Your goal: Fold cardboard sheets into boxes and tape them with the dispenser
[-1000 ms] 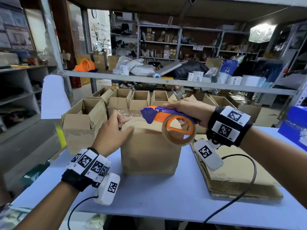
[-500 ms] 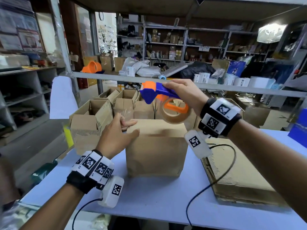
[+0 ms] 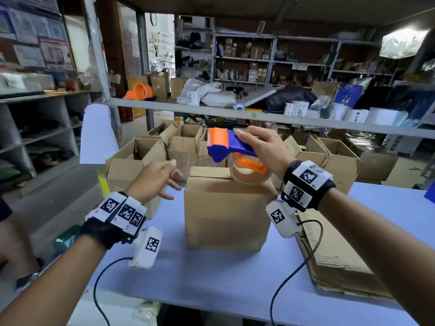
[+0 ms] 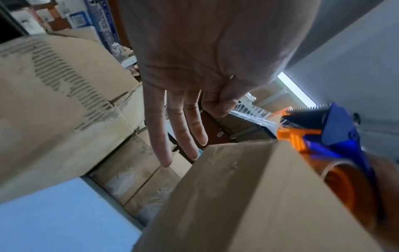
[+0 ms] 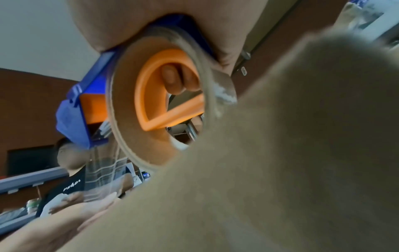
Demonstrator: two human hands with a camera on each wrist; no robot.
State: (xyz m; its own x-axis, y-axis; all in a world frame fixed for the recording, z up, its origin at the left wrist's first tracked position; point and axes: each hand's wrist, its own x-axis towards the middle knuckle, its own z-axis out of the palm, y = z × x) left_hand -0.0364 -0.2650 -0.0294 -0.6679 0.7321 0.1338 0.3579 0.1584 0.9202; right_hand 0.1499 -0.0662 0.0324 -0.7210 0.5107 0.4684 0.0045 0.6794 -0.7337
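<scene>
A closed brown cardboard box (image 3: 226, 215) stands on the pale blue table (image 3: 211, 278); it also fills the lower right of the left wrist view (image 4: 248, 196) and blurs across the right wrist view (image 5: 280, 170). My right hand (image 3: 261, 147) grips a blue and orange tape dispenser (image 3: 226, 147), lifted just above the box's far top edge, its tape roll (image 3: 249, 172) hanging over the box top. The roll and orange core (image 5: 164, 95) show up close, fingers curled round the handle. My left hand (image 3: 157, 180) hovers left of the box, fingers straight (image 4: 172, 129), holding nothing.
Several open-topped cardboard boxes (image 3: 186, 142) stand in rows behind the table, one at its left edge (image 3: 131, 161). A stack of flat cardboard sheets (image 3: 334, 252) lies on the right. A metal shelf rail (image 3: 259, 114) crosses above. Another person (image 5: 71, 170) is seen beyond.
My right hand lifted the dispenser off the box top and carried it up and away. My left hand came off the box's left top edge and now hovers beside it.
</scene>
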